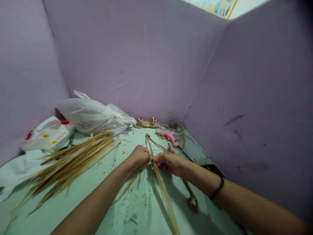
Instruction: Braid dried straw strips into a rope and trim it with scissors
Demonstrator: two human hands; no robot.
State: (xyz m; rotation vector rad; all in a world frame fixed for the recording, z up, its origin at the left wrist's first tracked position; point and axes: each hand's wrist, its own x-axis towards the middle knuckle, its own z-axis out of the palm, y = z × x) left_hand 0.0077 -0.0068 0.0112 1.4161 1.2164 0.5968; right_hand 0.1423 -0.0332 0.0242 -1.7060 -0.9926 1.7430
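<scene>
My left hand (141,155) and my right hand (168,162) meet at the middle of the green table, both pinching a thin braid (149,143) of dried leaf strips. The finished-looking plait runs away from my fingers to a bend, then back to the right. From the pinch a wide loose strip (163,191) hangs toward me, and a narrower strip (129,185) trails out under my left hand. A coiled end of braided cord (192,203) lies beyond my right wrist, partly hidden by the forearm.
A pile of dried leaf strips (73,163) lies left, beside a white plastic bag (95,116) and a white package (50,133). Behind my right hand are a pink glue gun (170,137) with a black cable and a woven piece (146,123) with red-white decorations. Purple walls enclose the table (122,212).
</scene>
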